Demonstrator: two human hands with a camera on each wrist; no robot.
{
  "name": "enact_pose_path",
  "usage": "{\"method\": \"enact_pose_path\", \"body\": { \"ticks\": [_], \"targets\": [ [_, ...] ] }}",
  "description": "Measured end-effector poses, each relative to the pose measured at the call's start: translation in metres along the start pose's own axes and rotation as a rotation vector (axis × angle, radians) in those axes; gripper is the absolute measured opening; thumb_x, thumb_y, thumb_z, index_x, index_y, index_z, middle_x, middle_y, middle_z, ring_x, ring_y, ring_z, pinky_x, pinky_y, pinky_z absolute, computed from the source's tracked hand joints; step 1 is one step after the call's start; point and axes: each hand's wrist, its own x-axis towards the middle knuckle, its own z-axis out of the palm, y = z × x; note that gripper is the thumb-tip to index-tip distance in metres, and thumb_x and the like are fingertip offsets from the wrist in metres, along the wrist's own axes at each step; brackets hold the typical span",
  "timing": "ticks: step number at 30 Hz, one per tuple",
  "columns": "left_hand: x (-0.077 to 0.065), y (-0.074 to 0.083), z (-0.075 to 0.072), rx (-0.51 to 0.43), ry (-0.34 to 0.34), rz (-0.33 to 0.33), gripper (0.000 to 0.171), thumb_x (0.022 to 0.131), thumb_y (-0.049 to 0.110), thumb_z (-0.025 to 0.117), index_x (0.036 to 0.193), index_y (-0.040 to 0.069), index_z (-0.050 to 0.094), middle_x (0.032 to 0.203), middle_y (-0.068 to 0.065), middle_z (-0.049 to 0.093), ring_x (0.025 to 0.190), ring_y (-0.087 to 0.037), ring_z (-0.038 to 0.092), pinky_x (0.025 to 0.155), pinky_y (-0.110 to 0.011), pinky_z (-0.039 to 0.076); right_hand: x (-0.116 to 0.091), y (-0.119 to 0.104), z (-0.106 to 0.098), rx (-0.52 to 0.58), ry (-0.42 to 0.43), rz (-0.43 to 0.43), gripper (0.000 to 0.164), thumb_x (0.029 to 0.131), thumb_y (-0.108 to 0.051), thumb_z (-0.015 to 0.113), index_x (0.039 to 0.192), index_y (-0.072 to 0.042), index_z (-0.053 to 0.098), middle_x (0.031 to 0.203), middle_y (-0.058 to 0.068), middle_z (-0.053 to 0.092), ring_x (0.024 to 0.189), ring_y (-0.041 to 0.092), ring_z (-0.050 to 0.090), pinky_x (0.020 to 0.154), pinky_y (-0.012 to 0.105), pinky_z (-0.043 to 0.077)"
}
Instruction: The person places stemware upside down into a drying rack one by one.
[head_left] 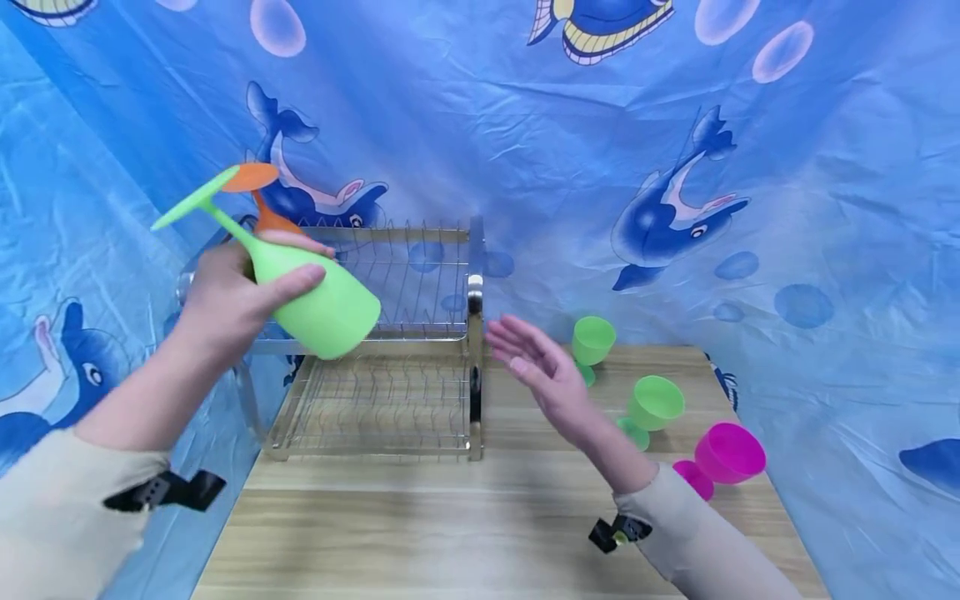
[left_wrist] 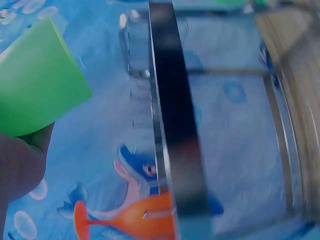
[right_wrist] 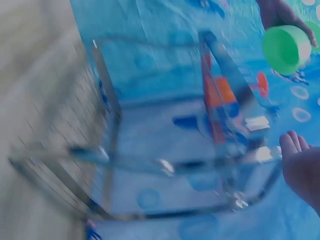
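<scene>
My left hand grips a light green plastic goblet by its bowl, above the left part of a two-tier metal dish rack. The goblet is tilted, foot up to the left and mouth down to the right. Behind it an orange goblet stands foot up on the rack's upper tier; the left wrist view shows its bowl partly behind a rack bar. My right hand, fingers extended and holding nothing, is raised just right of the rack.
Two green goblets, a far one and a nearer one, and a magenta goblet are on the right of the wooden table. A blue dolphin-print curtain hangs behind and at both sides.
</scene>
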Motion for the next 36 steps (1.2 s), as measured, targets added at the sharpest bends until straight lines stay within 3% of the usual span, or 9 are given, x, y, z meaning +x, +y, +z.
{"method": "enact_pose_path", "body": {
  "ticks": [4, 7, 9, 14, 19, 26, 29, 36],
  "targets": [
    [0.033, -0.002, -0.008, 0.164, -0.012, -0.052, 0.039, 0.096, 0.044, 0.082, 0.126, 0.020, 0.078, 0.119, 0.007, 0.072, 0.106, -0.015, 0.066, 0.070, -0.023, 0.059, 0.025, -0.009, -0.011, -0.264, 0.089, -0.140, 0.068, 0.104, -0.005, 0.063, 0.165, -0.002, 0.034, 0.166, 0.016, 0.044, 0.152, 0.027, 0.045, 0.124, 0.034, 0.038],
    [0.057, -0.008, -0.012, 0.257, -0.025, -0.074, 0.044, 0.092, 0.053, 0.082, 0.125, 0.024, 0.077, 0.122, 0.004, 0.071, 0.105, -0.013, 0.064, 0.070, -0.023, 0.057, 0.046, -0.007, -0.014, -0.423, 0.113, -0.213, 0.074, 0.102, -0.005, 0.068, 0.167, -0.005, 0.032, 0.169, 0.009, 0.040, 0.156, 0.022, 0.040, 0.127, 0.034, 0.033],
    [0.072, -0.015, -0.013, 0.311, -0.033, -0.070, 0.046, 0.092, 0.055, 0.082, 0.125, 0.023, 0.077, 0.124, 0.003, 0.070, 0.107, -0.013, 0.062, 0.073, -0.024, 0.056, 0.058, -0.002, -0.015, -0.492, 0.119, -0.221, 0.076, 0.103, -0.007, 0.069, 0.168, -0.006, 0.029, 0.172, 0.006, 0.035, 0.158, 0.019, 0.035, 0.129, 0.034, 0.029],
    [0.100, -0.028, -0.012, 0.395, -0.054, -0.074, 0.059, 0.090, 0.060, 0.080, 0.126, 0.014, 0.074, 0.126, -0.007, 0.069, 0.110, -0.020, 0.063, 0.080, -0.030, 0.053, 0.077, 0.012, -0.017, -0.591, 0.145, -0.133, 0.079, 0.107, -0.022, 0.068, 0.171, -0.015, 0.022, 0.176, -0.004, 0.023, 0.162, 0.014, 0.023, 0.131, 0.033, 0.024],
    [0.118, -0.037, -0.009, 0.446, -0.092, -0.128, 0.074, 0.090, 0.067, 0.076, 0.132, 0.007, 0.069, 0.129, -0.020, 0.067, 0.111, -0.033, 0.062, 0.080, -0.042, 0.054, 0.087, 0.023, -0.019, -0.654, 0.181, -0.053, 0.082, 0.107, -0.038, 0.067, 0.172, -0.025, 0.018, 0.177, -0.011, 0.016, 0.162, 0.010, 0.017, 0.131, 0.033, 0.022],
    [0.135, -0.051, 0.002, 0.469, -0.080, -0.143, 0.080, 0.090, 0.068, 0.075, 0.133, 0.001, 0.065, 0.130, -0.028, 0.064, 0.117, -0.044, 0.060, 0.096, -0.063, 0.053, 0.096, 0.031, -0.014, -0.699, 0.219, -0.047, 0.087, 0.105, -0.045, 0.067, 0.172, -0.021, 0.017, 0.177, -0.009, 0.014, 0.164, 0.020, 0.016, 0.132, 0.041, 0.019],
    [0.142, -0.055, 0.009, 0.472, -0.102, -0.129, 0.079, 0.091, 0.067, 0.075, 0.131, 0.000, 0.064, 0.128, -0.029, 0.065, 0.116, -0.045, 0.061, 0.099, -0.067, 0.053, 0.100, 0.033, -0.013, -0.716, 0.220, -0.072, 0.087, 0.105, -0.041, 0.069, 0.172, -0.017, 0.019, 0.177, -0.006, 0.014, 0.164, 0.023, 0.018, 0.133, 0.043, 0.019],
    [0.150, -0.066, 0.020, 0.516, -0.125, -0.117, 0.075, 0.091, 0.067, 0.074, 0.123, 0.000, 0.063, 0.116, -0.028, 0.065, 0.108, -0.045, 0.061, 0.093, -0.065, 0.055, 0.107, 0.038, -0.012, -0.779, 0.182, -0.111, 0.088, 0.106, -0.037, 0.070, 0.172, -0.012, 0.017, 0.177, -0.002, 0.015, 0.163, 0.021, 0.020, 0.132, 0.044, 0.022]
  ]
}}
